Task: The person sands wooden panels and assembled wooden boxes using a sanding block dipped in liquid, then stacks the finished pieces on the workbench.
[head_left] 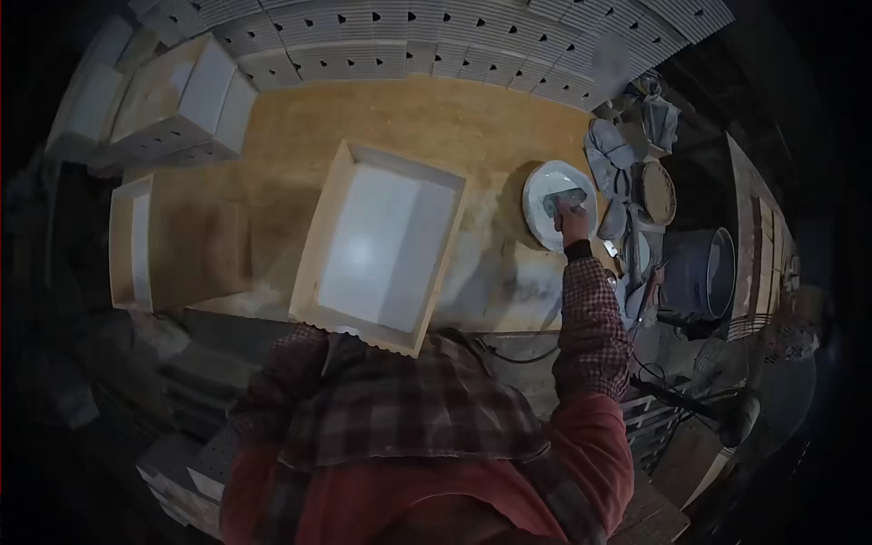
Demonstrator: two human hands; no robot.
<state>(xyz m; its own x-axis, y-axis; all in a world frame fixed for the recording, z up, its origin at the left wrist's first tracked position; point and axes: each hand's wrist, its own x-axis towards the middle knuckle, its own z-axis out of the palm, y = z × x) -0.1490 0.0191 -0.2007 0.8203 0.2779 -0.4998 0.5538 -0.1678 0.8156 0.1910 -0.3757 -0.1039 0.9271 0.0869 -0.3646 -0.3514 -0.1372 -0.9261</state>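
Observation:
My right hand [571,221] reaches into a white bowl [538,229] on the right of the worktable. Its fingers are closed on a flat grey-green piece [565,197], whose kind I cannot make out. The piece is inside the bowl, which holds something whitish. A shallow open wooden box [442,263] with a white inner bottom lies tilted in front of me, its scalloped edge towards my body. My left sleeve [295,350] runs up to the box's near left corner. The left hand itself is hidden behind the box.
Scalloped grey-white panels or boxes [345,59] are stacked along the back. More wooden boxes [163,104] stand at the left, one open box [132,245] on its side. Grey cloths [610,150], a round basket [658,193] and a blue bucket [699,272] are at the right.

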